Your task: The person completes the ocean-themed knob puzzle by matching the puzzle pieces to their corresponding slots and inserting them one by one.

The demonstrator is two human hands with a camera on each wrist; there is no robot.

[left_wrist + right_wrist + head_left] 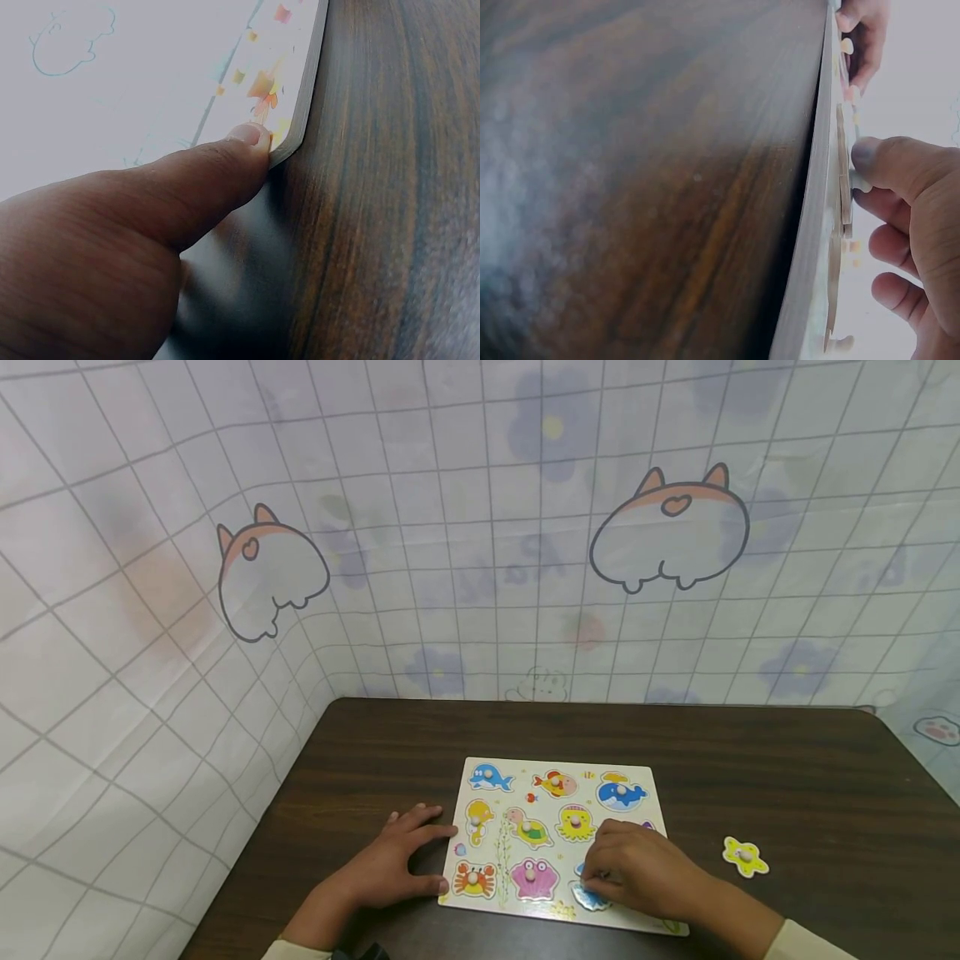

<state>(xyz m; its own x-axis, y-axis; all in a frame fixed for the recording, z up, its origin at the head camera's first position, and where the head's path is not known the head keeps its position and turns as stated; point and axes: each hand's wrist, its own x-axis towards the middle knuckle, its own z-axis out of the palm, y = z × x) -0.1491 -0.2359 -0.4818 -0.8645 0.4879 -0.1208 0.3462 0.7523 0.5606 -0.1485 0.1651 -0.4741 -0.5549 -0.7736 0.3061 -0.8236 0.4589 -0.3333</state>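
Observation:
A wooden peg puzzle board [498, 893] with sea-animal pieces lies on the table. My left hand [386, 864] is spread along its left edge, and the left wrist view shows the thumb [214, 176] pressing on the board's corner. Over the lower right part of the board, my right hand [637, 868] pinches a blue puzzle piece [588, 897] by its knob. In the right wrist view the thumb and index finger meet at that knob, and the piece [844, 169] lies close against the board. My hand hides much of this piece, so its animal is unclear.
A yellow starfish piece [745, 857] lies on the dark wooden table [825, 777], right of the board. Other knobbed pieces sit on the board, among them a pink shell [534, 881], a crab [474, 880] and an octopus [575, 823]. A patterned curtain [480, 568] hangs behind.

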